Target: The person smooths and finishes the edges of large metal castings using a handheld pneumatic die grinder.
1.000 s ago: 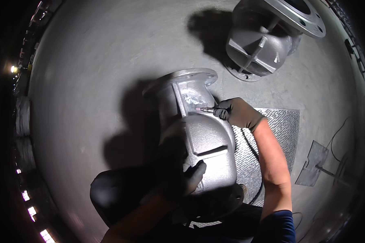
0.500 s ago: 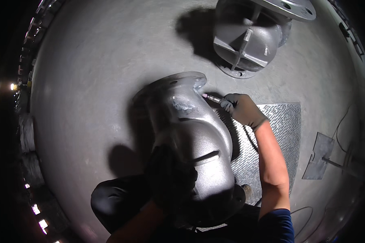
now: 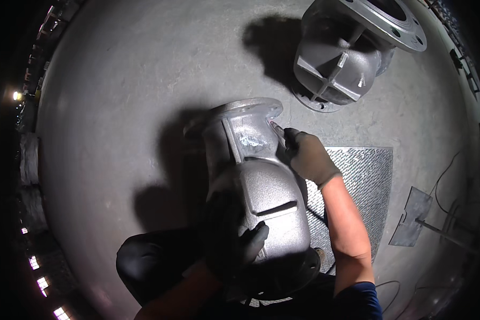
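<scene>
Right gloved hand (image 3: 310,159) closed on slim pencil grinder (image 3: 278,131), pink tip (image 3: 272,123) at neck (image 3: 249,130) below far flange (image 3: 246,108) of cast valve body (image 3: 274,186), body at view centre, left gloved hand (image 3: 244,246) laid against it, finger spread indeterminable in shadow, second flanged casting (image 3: 325,72) beyond.

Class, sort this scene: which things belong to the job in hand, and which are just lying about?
In the job:
grey flanged casting, under the left hand
slim tool, in the right hand

Apparently just lying about:
second flanged casting
flat grey plate
patterned metal sheet (role unclear)
</scene>
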`<state>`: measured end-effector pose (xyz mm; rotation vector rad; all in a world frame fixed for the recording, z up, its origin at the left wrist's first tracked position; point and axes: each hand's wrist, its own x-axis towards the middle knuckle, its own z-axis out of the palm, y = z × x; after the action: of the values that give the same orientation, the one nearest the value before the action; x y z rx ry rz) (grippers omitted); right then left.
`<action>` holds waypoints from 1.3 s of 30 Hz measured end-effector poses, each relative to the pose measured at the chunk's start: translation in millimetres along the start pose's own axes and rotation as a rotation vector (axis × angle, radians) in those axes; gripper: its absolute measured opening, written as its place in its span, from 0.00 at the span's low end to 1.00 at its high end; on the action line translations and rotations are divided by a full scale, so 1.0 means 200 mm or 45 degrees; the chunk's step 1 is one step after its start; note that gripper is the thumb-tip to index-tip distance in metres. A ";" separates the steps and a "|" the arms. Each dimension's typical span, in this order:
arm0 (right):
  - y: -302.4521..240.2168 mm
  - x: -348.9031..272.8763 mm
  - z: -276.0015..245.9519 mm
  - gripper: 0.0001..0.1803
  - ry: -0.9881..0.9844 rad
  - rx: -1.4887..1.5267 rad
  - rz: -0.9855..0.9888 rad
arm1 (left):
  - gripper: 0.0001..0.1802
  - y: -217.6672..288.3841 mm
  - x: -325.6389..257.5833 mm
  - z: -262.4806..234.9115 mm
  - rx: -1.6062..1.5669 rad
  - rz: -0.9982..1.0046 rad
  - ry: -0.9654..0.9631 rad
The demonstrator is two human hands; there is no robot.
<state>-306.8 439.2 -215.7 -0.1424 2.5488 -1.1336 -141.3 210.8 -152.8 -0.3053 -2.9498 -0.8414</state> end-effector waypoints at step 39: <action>-0.71 0.16 0.01 0.14 -0.063 -0.585 -0.518 | 0.34 0.00 -0.04 0.07 -0.172 -0.157 0.219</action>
<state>-342.6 334.8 -120.0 -0.8205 2.7635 -0.6261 -133.4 216.3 -164.8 -0.0536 -2.7808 -1.0286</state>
